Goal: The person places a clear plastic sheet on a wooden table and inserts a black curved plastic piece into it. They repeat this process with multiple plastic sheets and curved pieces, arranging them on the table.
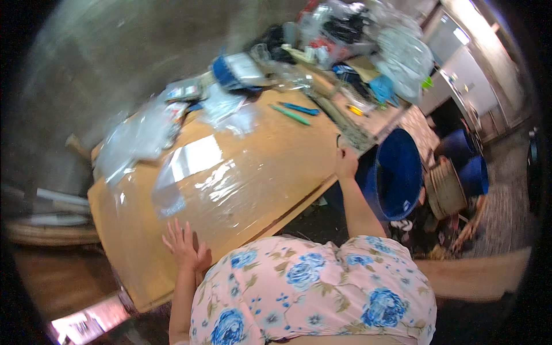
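Spreading my left hand (184,246), fingers fanned, at the near edge of the tan table (270,129), beside the clear plastic sheet (247,184). Sheet lies flat across the middle, shiny, a few wrinkles. Right hand (347,163) at the table's right corner, fingers curled; too blurred to tell whether they pinch anything. Progress, my judgement: laying-out looks done; no fold or finished piece that I can make out, so handling the sheet seems left. Beyond it: a blue slim tool (300,108) and a green slim tool (291,114), lying near each other. Loose plastic pile (135,141) crowds the sheet's far-left side. Blue barrel (397,172) stands close by my right forearm, likely limiting elbow room.
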